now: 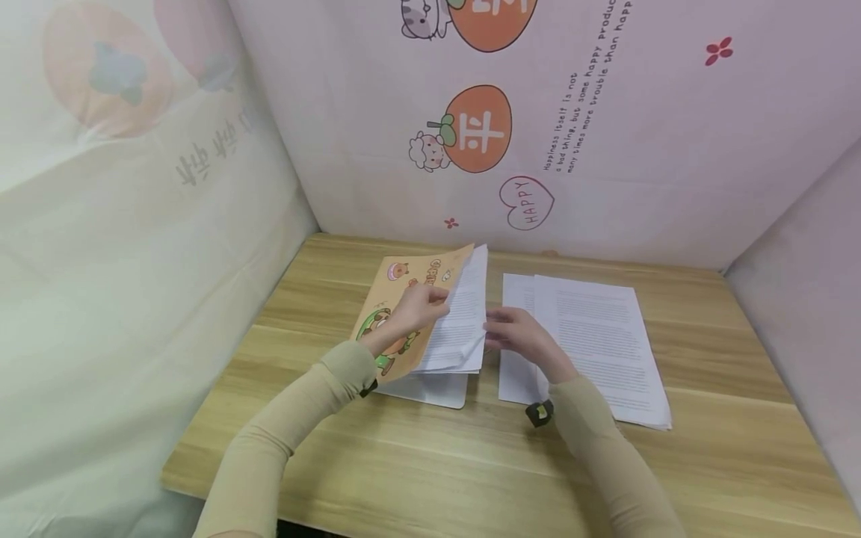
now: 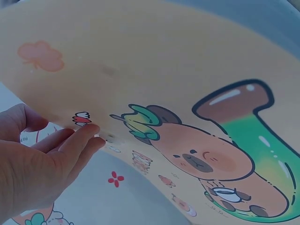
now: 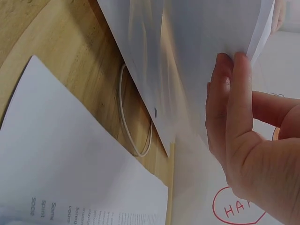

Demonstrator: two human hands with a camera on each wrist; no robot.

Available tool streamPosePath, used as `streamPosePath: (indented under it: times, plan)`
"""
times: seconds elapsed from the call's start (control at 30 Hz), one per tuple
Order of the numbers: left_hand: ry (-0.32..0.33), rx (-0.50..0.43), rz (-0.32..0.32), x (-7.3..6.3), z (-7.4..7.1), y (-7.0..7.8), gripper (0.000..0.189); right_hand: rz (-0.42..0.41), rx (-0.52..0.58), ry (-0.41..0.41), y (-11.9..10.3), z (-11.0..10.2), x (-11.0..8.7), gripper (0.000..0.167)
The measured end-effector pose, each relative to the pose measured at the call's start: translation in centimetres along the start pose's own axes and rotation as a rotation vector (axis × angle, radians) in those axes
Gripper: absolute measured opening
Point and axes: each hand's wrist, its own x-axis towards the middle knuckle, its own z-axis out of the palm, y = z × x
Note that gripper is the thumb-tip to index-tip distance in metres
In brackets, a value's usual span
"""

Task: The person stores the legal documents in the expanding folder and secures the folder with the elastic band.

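An orange folder with cartoon animals lies on the left part of the table, its cover lifted. My left hand pinches the cover's free edge; in the left wrist view that hand has thumb and fingers at the printed cover. Printed sheets stand tilted inside the folder, their lower corner bent. At their right edge, my right hand grips them; in the right wrist view its fingers lie against the sheets' underside.
To the right, more printed paper lies flat in overlapping stacks. A thin white loop hangs by the folder over the wooden table. Printed white cloth stands behind the table and along its sides.
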Motion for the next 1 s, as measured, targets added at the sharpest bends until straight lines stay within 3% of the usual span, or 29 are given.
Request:
streamPosePath:
  times: [0.8,1.0]
  plan:
    - [-0.021,0.034,0.019,0.0,0.0,0.1,0.045,0.026,0.045,0.020,-1.0,3.1,1.4,0.047]
    - [-0.023,0.041,0.030,0.1,0.1,0.1,0.045,0.021,0.002,0.020,-0.8,3.2,1.5,0.047]
